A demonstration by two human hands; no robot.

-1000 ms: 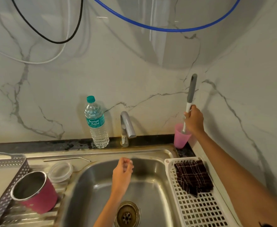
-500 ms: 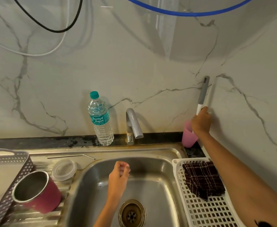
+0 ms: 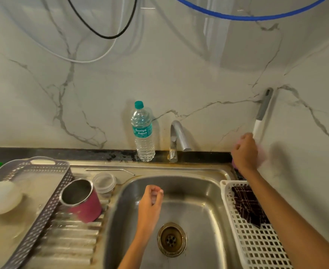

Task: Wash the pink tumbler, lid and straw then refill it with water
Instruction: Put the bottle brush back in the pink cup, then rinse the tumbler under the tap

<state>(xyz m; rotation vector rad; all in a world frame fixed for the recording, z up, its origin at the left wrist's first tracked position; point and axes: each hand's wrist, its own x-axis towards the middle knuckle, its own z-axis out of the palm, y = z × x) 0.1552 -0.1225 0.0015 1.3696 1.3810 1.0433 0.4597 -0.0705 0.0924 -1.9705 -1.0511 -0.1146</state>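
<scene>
**Tumbler on drainboard, both hands away from it**

Pink tumbler (image 3: 83, 203): on the ridged drainboard left of the sink (image 3: 208, 193). Tilted, open mouth up and to the left, steel inside showing, rim against the side of the grey basket (image 3: 43, 212). No hand on it.

Clear lid (image 3: 104, 182): flat on the drainboard, just behind the tumbler, touching it or nearly so.

Metal straw (image 3: 109, 170): lies along the back rim of the sink, bent end to the right, apart from the lid.

Left hand (image 3: 151, 199): over the basin above the drain (image 3: 171, 239), fingers curled in toward the palm, nothing seen in them.

Right hand (image 3: 244, 152): back right corner at the wall, fingers curled. The brush handle (image 3: 263, 108) rises slanted from its upper edge. Motion blur, so I cannot tell whether it grips the shaft. Pink cup (image 3: 261, 152) behind the hand, mostly hidden.

Around: water bottle (image 3: 143, 133) upright on the black ledge, tap (image 3: 177, 138) just beside it. White slatted tray (image 3: 257, 247) right of the basin, dark checked cloth (image 3: 247, 204) in its far end. Blurred white object (image 3: 0, 197) in the grey basket.
</scene>
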